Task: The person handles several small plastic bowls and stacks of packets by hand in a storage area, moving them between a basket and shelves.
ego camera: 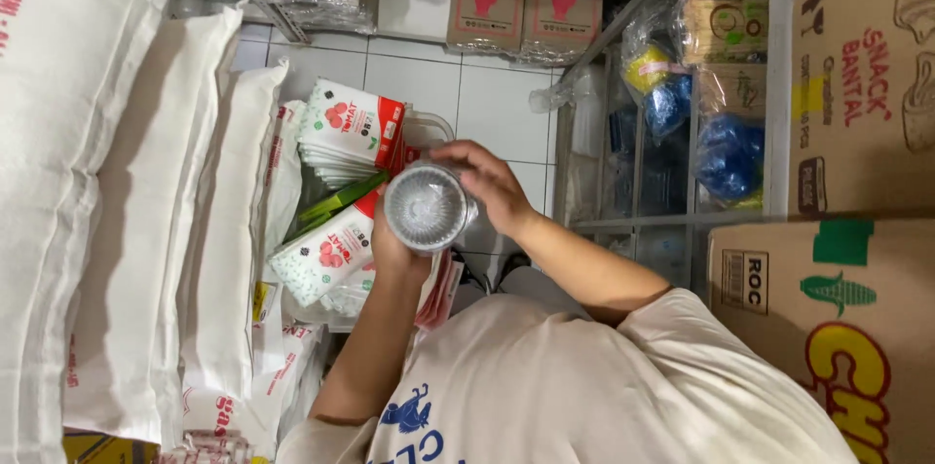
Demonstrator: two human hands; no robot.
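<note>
Head view: near the middle of the frame a stack of clear plastic cups (426, 208) is clasped between both hands. The fingers of the left hand (390, 240) are wrapped under and around the stack's lower left side, while the fingers of the right hand (492, 184) are curled over its upper right rim; both are closed on it. The stack's round end is turned straight toward the camera, so its long axis is judged to run away from the lens, down toward the floor. For a sound hold, the pressure is best kept even and light, since thin plastic is easily crushed, and the stack kept straight so no cup slides off. Just left of the hands, white printed packets (343, 133) are piled in a bin. White sacks (117, 182) fill the left edge, cardboard boxes (857, 328) the right.
</note>
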